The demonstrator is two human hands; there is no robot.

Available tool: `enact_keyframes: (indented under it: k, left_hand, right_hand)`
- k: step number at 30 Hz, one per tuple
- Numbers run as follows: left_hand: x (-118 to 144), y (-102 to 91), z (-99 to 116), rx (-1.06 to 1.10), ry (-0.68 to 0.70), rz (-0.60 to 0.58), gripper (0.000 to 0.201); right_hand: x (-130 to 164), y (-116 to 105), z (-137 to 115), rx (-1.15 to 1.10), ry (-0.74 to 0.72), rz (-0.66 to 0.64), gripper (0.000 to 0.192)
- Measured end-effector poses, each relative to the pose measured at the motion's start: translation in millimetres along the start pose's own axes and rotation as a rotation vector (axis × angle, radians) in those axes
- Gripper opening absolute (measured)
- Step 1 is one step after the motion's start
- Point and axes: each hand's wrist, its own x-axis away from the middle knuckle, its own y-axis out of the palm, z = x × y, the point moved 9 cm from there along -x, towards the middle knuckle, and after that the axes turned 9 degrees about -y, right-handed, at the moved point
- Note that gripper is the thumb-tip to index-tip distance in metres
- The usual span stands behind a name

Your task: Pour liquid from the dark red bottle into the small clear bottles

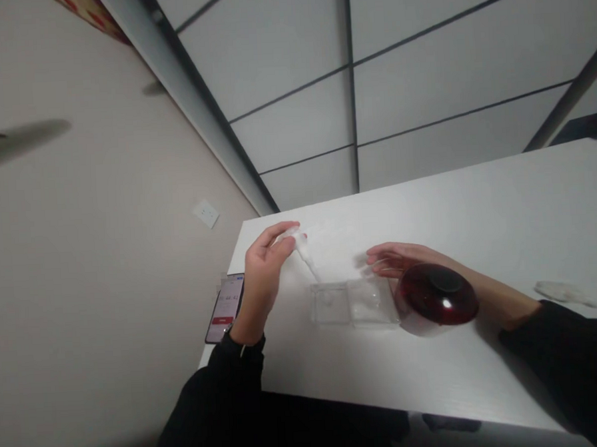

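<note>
At the far left, a white wall socket (206, 213) sits on the plain wall. Below it, a dark smartphone with a lit screen (225, 308) lies at the left edge of the smooth white desk (478, 214), just beside the left wrist. The left hand (264, 275) is raised above the desk, its thumb and fingers pinched round the top of a small white dropper-like tool (304, 252), whose thin tip slants down to the right towards a clear, shallow, rectangular plastic tray with two compartments (353, 304). The tip ends just above the tray's far left corner; whether it touches, I cannot tell. The tray lies flat between the two hands. The right hand (398, 258) lies low, its fingers loosely spread and resting at the tray's far right side, gripping nothing that I can see. Just in front of that wrist stands a glossy, dark red, rounded container with a black top (436, 297), touching the tray's right end. Further right, a crumpled whitish scrap (565, 292) lies alone. The far half of the desk is open room.
</note>
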Motion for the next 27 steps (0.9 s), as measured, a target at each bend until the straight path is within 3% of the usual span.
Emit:
enact_keyframes:
  k: [3, 7, 13, 20, 25, 27]
  left_hand:
    - [-36.3, 4.3, -28.6, -0.118, -0.09, -0.004, 0.036]
    - [-72.2, 5.9, -71.4, -0.162, -0.103, 0.026, 0.036]
    - [-90.2, 2.9, -112.5, -0.23, -0.085, 0.081, 0.035]
    - [-95.1, 6.4, -121.7, -0.312, -0.061, 0.037, 0.018]
    - [-92.8, -6.0, -108.1, -0.332, 0.028, 0.201, 0.01]
    - [-88.5, -10.6, -95.0, -0.316, 0.091, 0.26, 0.025]
  right_hand:
    - [-0.5, -0.7, 0.9, 0.025, -0.026, -0.009, 0.041]
    - [-1.4, -1.9, 5.7, -0.034, -0.036, -0.007, 0.04]
    - [-2.7, -1.2, 6.1, -0.084, -0.031, 0.005, 0.038]
    - [-1.0, 3.5, -6.1, 0.024, -0.009, -0.012, 0.047]
    - [0.5, 3.7, -16.3, 0.155, -0.005, -0.012, 0.044]
    - [-0.2, 3.0, -16.8, 0.168, -0.021, -0.016, 0.045]
